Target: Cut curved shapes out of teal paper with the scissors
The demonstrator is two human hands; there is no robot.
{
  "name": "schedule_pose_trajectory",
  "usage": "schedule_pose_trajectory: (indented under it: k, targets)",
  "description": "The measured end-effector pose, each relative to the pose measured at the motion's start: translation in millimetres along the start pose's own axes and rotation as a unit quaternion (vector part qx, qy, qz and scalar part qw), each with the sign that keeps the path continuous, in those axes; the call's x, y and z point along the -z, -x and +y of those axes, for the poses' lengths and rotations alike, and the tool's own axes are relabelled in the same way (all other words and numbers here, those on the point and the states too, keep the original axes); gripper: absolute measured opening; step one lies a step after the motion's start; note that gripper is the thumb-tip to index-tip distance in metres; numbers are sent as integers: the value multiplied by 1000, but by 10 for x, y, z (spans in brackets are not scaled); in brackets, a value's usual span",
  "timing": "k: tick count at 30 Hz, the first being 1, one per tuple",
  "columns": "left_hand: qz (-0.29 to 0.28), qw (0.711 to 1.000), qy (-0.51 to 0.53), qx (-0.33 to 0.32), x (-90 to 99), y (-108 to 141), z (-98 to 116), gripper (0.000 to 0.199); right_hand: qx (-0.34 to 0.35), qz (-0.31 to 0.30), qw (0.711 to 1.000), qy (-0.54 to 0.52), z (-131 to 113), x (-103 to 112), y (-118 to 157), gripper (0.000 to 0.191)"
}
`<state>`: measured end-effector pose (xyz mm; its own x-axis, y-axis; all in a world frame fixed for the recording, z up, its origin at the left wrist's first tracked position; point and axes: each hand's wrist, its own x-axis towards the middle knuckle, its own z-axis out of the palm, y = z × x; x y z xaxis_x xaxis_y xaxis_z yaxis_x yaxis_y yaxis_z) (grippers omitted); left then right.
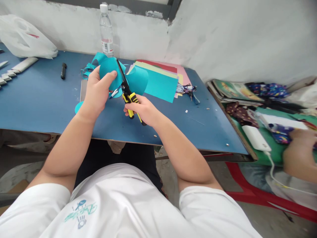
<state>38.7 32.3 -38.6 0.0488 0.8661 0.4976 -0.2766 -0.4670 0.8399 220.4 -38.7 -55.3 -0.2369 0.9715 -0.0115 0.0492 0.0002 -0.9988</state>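
My left hand (100,87) pinches a sheet of turquoise paper (108,68), thumb on top, holding it above the table. My right hand (142,109) is closed around the yellow and black handles of a pair of scissors (127,94). Their dark blades point up and away, crossing the paper, with a curved flap of it to the right of the blades. Curled turquoise strips (86,71) lie just beyond my left hand. Under the paper a pen (114,93) shows in part, and a rounded turquoise piece (78,107) lies beside my left wrist.
Coloured paper sheets (162,84) are fanned out at the back, with keys (191,92) beside them. A plastic bottle (106,31) stands by the wall. Leftward lie a black marker-like object (63,71) and a white bag (26,38). At right, another person's arm (300,155) rests near a white power bank (256,138).
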Motion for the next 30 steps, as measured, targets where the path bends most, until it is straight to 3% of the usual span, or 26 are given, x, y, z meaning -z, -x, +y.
schedule_pose_trajectory:
  k: [30]
  targets:
    - [-4,998,-60,-37,11,17,-7,28,-5,-3,1000,12,-13,7,30,25]
